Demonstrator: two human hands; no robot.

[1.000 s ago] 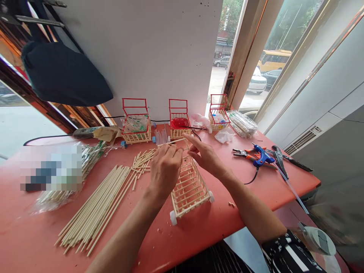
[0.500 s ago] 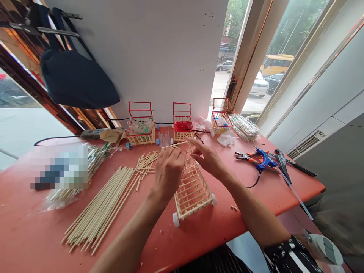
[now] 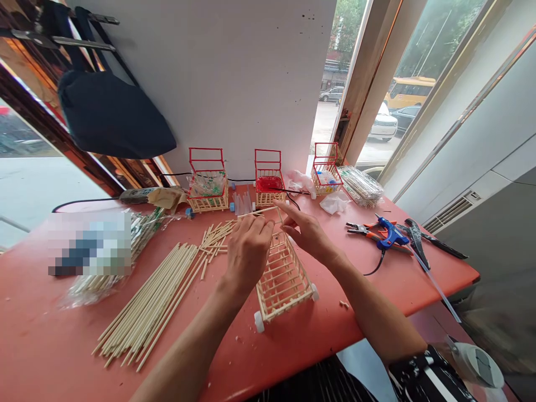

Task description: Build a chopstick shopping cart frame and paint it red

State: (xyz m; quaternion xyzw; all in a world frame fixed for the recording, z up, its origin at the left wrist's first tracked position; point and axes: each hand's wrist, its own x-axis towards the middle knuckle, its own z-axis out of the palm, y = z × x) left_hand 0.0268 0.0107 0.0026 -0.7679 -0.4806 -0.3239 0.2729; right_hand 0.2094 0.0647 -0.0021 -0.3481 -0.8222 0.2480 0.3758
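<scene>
A small cart of pale wooden sticks [image 3: 282, 279] with white wheels stands on the red table [image 3: 50, 340] in front of me. My left hand [image 3: 248, 252] rests against the cart's far left rim, fingers curled and pinched on a thin stick of the handle frame [image 3: 260, 211]. My right hand [image 3: 307, 233] holds the far right corner of the same frame between thumb and fingers, index finger stretched out. Both hands meet at the cart's far end.
Long loose bamboo sticks [image 3: 148, 304] and short cut pieces [image 3: 215, 234] lie to the left. Three stick carts with red handles [image 3: 206, 178] stand by the wall. A blue glue gun [image 3: 387, 234], pliers [image 3: 360, 229] and black shears [image 3: 416, 240] lie to the right. A bag of sticks [image 3: 104, 262] is far left.
The camera view shifted slightly, so everything sits a little to the right. Both hands stay on the cart's handle frame with almost no movement.
</scene>
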